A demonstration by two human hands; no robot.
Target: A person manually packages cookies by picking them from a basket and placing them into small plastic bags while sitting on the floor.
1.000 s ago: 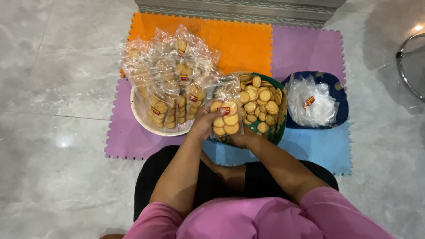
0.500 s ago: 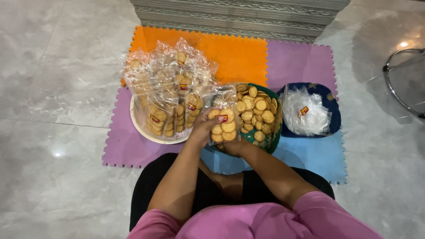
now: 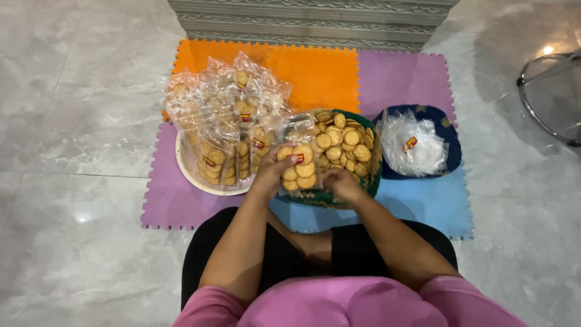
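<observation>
A clear plastic bag of round biscuits [image 3: 298,165] is gripped by my left hand [image 3: 272,174] at its left side, just above the near rim of a green basket [image 3: 373,171] heaped with loose biscuits [image 3: 345,142]. My right hand [image 3: 342,183] sits at the bag's lower right, fingers curled against its bottom edge. Left of the basket, a white round tray [image 3: 183,171] carries a pile of filled biscuit bags [image 3: 227,130]. To the right, a dark blue bowl [image 3: 451,148] contains empty clear bags [image 3: 415,147].
Everything rests on foam puzzle mats in orange [image 3: 318,69], purple [image 3: 402,79] and blue [image 3: 433,203], laid on a grey marble floor [image 3: 72,121]. A striped rug edge [image 3: 315,21] lies at the back. A metal chair frame [image 3: 548,97] stands at far right.
Both hands with the bag of biscuits have stayed over the near edge of the basket; the bag has tilted slightly. The camera has shifted a little.
</observation>
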